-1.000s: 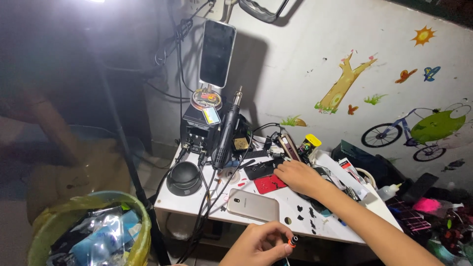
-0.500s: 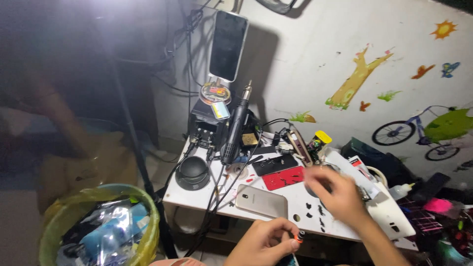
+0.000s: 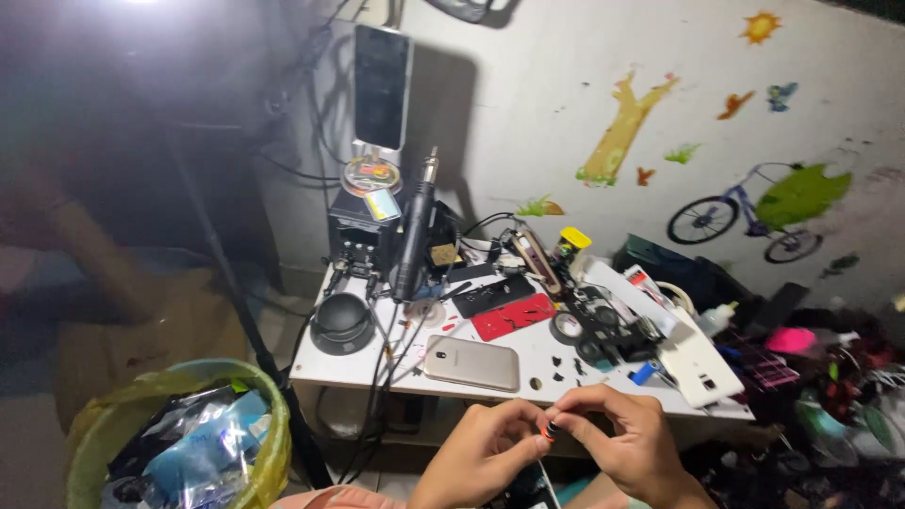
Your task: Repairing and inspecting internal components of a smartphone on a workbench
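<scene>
My left hand (image 3: pixel 481 454) and my right hand (image 3: pixel 622 438) meet below the front edge of the small white table (image 3: pixel 377 369). Both pinch a small dark tool with an orange tip (image 3: pixel 549 432) between their fingertips. Just beyond the hands, a gold phone (image 3: pixel 471 363) lies face down on the table. A red phone part (image 3: pixel 514 316) and a black one (image 3: pixel 493 295) lie further back.
A soldering station (image 3: pixel 363 236) with a hot-air wand (image 3: pixel 415 231) stands at the table's back, and a phone sits upright on a stand (image 3: pixel 382 90) above it. A white phone (image 3: pixel 699 363) lies at the right edge. A bin with a yellow liner (image 3: pixel 179 438) stands at lower left. Clutter fills the right side.
My right hand has drawn back from the table's middle to the left hand, and both now pinch the small tool. The view has shifted a little.
</scene>
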